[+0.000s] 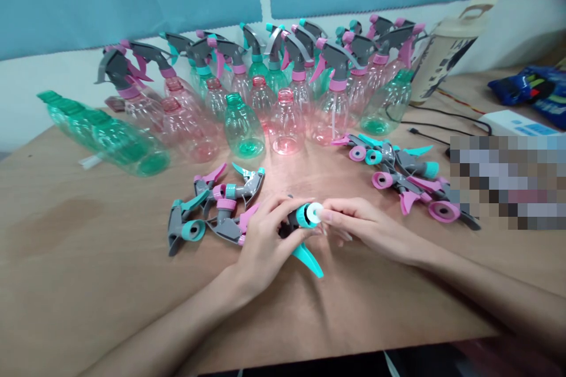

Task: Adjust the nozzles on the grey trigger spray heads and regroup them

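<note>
My left hand point(267, 241) grips a grey trigger sprayer head point(305, 216) with a turquoise collar and turquoise trigger, its collar opening turned to the right. A small white ring-shaped washer point(315, 212) is pinched between the fingertips of my right hand point(360, 221), right at the mouth of the collar. Whether the washer touches the collar, I cannot tell. Just left of my left hand lie several loose sprayer heads point(226, 221) in grey with pink or turquoise parts. Beyond my right hand lies another group of sprayer heads point(398, 179).
Behind the hands stand several pink bottles point(285, 126) and green bottles point(244, 129), many topped with sprayer heads. Some green bottles point(128, 141) at the left look smeared. A beige tumbler point(444, 59), black cables point(460, 121), a white box point(517, 125) and a blue packet point(530, 91) occupy the right.
</note>
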### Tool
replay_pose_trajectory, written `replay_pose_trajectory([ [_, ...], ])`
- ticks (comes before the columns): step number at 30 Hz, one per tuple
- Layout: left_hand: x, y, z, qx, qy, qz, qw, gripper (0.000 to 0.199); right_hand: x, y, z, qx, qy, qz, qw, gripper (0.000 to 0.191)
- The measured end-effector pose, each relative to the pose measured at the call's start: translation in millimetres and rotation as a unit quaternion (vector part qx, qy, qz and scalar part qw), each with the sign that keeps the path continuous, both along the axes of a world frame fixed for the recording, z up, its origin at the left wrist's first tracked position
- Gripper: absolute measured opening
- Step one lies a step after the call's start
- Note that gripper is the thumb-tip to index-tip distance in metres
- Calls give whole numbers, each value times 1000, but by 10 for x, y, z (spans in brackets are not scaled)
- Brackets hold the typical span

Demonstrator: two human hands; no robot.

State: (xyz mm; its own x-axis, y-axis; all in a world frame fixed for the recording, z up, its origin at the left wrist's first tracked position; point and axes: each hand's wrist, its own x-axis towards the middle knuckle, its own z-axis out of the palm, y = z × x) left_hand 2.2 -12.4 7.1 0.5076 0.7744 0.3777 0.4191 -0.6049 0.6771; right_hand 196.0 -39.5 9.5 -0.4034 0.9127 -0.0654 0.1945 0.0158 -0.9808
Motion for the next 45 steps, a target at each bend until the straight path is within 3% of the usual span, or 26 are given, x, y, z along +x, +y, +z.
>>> replay_pose_trajectory([
  [13, -1, -20, 11, 15, 9, -23, 1000, 37, 35, 48, 7, -153, 41, 41, 986, 39],
  [18, 9, -24, 3, 5, 1, -25, 1000, 36, 74, 87, -35, -50, -36, 6, 998, 48],
  [24, 15, -9, 7, 0, 4, -17, 1000, 33, 154, 105, 100, 40, -35, -86, 995, 30],
  [27, 8, -13, 12, 4, 7, -13, 1000, 33, 122, 62, 140, 96, -63, -84, 990, 20],
  [31, 4, -14, 3, 13, 10, -16, 1000, 35, 76, 8, 122, 223, -125, -56, 965, 10],
  [35, 2, -5, -13, 38, 11, -19, 999, 34, 83, -4, 70, 341, -144, -47, 928, 13],
  [45, -13, -10, -26, 74, 16, -25, 997, 27, 97, -4, 52, 339, -156, -34, 927, 14],
])
